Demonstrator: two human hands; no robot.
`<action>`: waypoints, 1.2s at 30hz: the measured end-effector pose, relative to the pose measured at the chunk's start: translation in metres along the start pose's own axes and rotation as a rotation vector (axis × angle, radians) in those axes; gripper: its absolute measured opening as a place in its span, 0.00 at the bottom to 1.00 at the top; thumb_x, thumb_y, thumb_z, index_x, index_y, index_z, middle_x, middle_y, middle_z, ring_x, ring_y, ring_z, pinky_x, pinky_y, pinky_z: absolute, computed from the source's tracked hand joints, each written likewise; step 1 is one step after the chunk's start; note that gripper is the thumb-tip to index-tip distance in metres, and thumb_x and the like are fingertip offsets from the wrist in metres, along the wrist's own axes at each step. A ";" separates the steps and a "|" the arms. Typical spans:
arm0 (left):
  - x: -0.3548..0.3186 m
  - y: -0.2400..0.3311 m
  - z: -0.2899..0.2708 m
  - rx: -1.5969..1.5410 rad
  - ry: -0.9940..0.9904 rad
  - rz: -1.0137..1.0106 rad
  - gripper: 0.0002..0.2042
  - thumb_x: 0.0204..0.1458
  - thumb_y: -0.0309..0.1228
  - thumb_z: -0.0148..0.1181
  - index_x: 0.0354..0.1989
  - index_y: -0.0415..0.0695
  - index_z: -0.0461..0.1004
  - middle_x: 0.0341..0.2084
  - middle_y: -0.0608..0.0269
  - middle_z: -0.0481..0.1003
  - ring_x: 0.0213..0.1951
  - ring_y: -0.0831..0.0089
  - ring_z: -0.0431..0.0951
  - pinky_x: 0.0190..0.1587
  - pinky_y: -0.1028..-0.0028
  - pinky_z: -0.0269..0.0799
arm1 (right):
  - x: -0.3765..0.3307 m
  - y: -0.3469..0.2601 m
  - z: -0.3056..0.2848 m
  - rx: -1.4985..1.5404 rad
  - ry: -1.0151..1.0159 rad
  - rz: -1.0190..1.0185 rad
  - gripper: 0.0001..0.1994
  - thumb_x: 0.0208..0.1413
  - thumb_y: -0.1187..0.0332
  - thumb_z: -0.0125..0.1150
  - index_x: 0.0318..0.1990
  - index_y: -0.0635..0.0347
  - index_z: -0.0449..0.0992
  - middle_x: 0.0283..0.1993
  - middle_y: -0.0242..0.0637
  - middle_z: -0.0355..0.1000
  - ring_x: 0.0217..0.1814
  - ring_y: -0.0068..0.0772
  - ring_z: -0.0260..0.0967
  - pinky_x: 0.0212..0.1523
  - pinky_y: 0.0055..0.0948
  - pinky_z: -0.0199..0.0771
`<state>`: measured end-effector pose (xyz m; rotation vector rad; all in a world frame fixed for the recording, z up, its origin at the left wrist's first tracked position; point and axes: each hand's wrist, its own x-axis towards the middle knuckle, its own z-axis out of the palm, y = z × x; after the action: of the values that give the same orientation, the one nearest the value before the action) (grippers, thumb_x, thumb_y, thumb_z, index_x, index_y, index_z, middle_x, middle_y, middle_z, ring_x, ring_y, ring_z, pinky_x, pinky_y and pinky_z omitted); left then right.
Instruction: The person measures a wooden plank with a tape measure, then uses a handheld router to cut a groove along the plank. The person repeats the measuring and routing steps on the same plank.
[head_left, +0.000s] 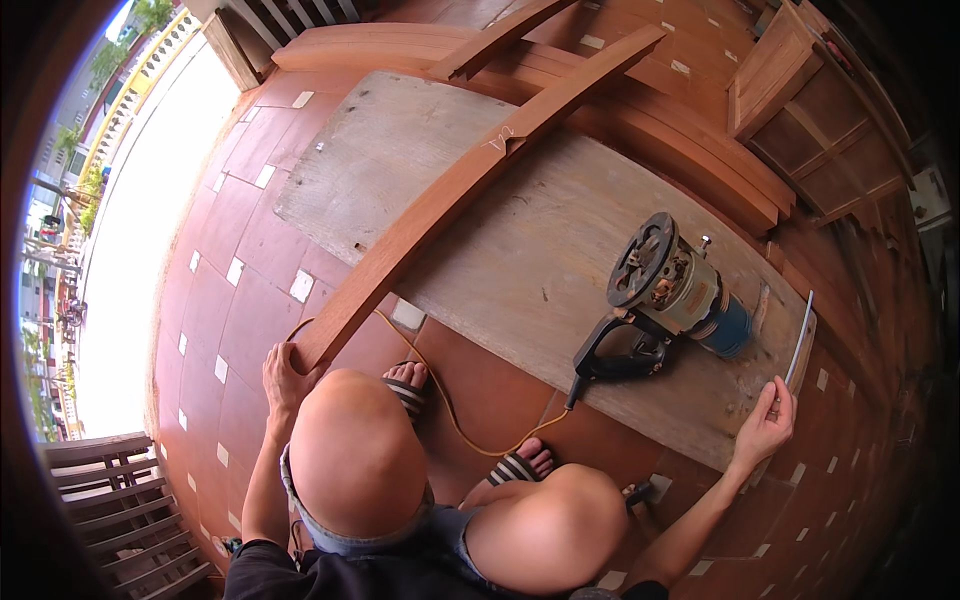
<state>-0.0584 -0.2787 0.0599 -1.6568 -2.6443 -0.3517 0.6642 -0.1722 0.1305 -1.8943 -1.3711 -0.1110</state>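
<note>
A long reddish wooden beam with a notch and chalk-like marks on it lies slantwise across a worn wooden board. My left hand is closed around the beam's near end, beside my knee. At the right, my right hand pinches a thin pale rod that points away from me; its exact kind I cannot make out. Between the hands, nearer the right one, a router lies on its side on the board. Its round base faces up and left, and its black handle points toward me.
An orange power cord runs from the router across the tiled floor past my sandalled feet. Stacked curved beams lie beyond the board, with another short beam on them. A wooden cabinet stands far right, slatted wood lower left.
</note>
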 end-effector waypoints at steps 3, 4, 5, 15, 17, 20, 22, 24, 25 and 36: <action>-0.001 0.003 -0.004 -0.048 -0.033 0.072 0.29 0.39 0.49 0.80 0.39 0.41 0.73 0.34 0.52 0.77 0.40 0.49 0.78 0.46 0.56 0.73 | -0.013 0.010 -0.012 0.021 0.019 0.049 0.11 0.69 0.68 0.62 0.51 0.65 0.83 0.39 0.33 0.75 0.33 0.24 0.71 0.31 0.26 0.71; -0.001 0.007 -0.002 -0.050 -0.043 0.079 0.29 0.40 0.49 0.80 0.39 0.40 0.73 0.34 0.52 0.78 0.40 0.49 0.78 0.46 0.55 0.73 | -0.016 0.012 -0.013 0.040 0.020 0.073 0.10 0.68 0.69 0.63 0.50 0.65 0.83 0.40 0.34 0.76 0.35 0.26 0.73 0.31 0.26 0.72; -0.001 0.008 -0.003 -0.054 -0.053 0.086 0.29 0.40 0.49 0.80 0.39 0.40 0.73 0.34 0.52 0.78 0.40 0.49 0.78 0.46 0.55 0.73 | -0.019 0.012 -0.011 0.021 0.022 0.068 0.10 0.68 0.69 0.63 0.50 0.65 0.83 0.40 0.34 0.76 0.35 0.26 0.73 0.31 0.26 0.72; -0.017 0.017 0.007 -0.099 -0.128 -0.004 0.28 0.41 0.48 0.79 0.39 0.40 0.73 0.32 0.50 0.78 0.38 0.47 0.79 0.44 0.54 0.73 | -0.023 -0.059 0.033 0.125 -0.003 0.035 0.11 0.69 0.69 0.63 0.51 0.66 0.82 0.39 0.29 0.72 0.32 0.17 0.66 0.30 0.21 0.67; -0.019 0.018 0.007 -0.108 -0.138 -0.017 0.28 0.41 0.48 0.78 0.39 0.40 0.73 0.32 0.49 0.78 0.38 0.46 0.79 0.44 0.54 0.74 | -0.025 -0.064 0.036 0.118 -0.030 0.038 0.11 0.69 0.70 0.63 0.52 0.67 0.82 0.39 0.29 0.72 0.32 0.17 0.65 0.30 0.20 0.66; -0.020 0.019 0.009 -0.112 -0.159 -0.040 0.28 0.41 0.48 0.78 0.40 0.39 0.73 0.31 0.48 0.78 0.37 0.45 0.79 0.43 0.54 0.74 | -0.030 -0.063 0.041 0.136 -0.034 0.030 0.11 0.69 0.70 0.63 0.52 0.68 0.81 0.39 0.29 0.71 0.31 0.16 0.63 0.29 0.20 0.65; -0.019 0.023 0.013 -0.123 -0.176 -0.050 0.28 0.41 0.48 0.78 0.40 0.39 0.72 0.31 0.48 0.79 0.37 0.45 0.80 0.43 0.53 0.74 | -0.033 -0.058 0.041 0.131 -0.034 0.046 0.10 0.68 0.71 0.63 0.51 0.68 0.81 0.39 0.30 0.71 0.32 0.18 0.65 0.30 0.21 0.67; -0.016 0.027 0.015 -0.127 -0.195 -0.058 0.28 0.42 0.48 0.78 0.40 0.39 0.72 0.31 0.48 0.79 0.37 0.45 0.80 0.42 0.53 0.74 | -0.038 -0.054 0.041 0.108 -0.040 0.093 0.09 0.67 0.73 0.63 0.50 0.68 0.81 0.40 0.34 0.73 0.33 0.23 0.69 0.31 0.24 0.71; -0.017 0.030 0.016 -0.131 -0.205 -0.068 0.28 0.42 0.48 0.78 0.40 0.39 0.72 0.31 0.47 0.79 0.37 0.44 0.80 0.42 0.53 0.74 | -0.041 -0.050 0.042 0.119 -0.046 0.109 0.09 0.67 0.73 0.63 0.50 0.68 0.81 0.40 0.34 0.73 0.33 0.23 0.70 0.31 0.24 0.71; 0.072 0.140 0.025 -0.170 -0.179 0.086 0.26 0.45 0.46 0.74 0.40 0.38 0.70 0.25 0.40 0.79 0.32 0.37 0.81 0.37 0.48 0.75 | -0.036 -0.077 0.044 0.144 0.002 0.118 0.09 0.66 0.73 0.63 0.50 0.66 0.81 0.42 0.36 0.75 0.33 0.26 0.71 0.31 0.25 0.70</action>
<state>0.0373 -0.1515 0.0702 -1.9319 -2.7241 -0.4588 0.5689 -0.1639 0.1240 -1.8476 -1.2295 0.0436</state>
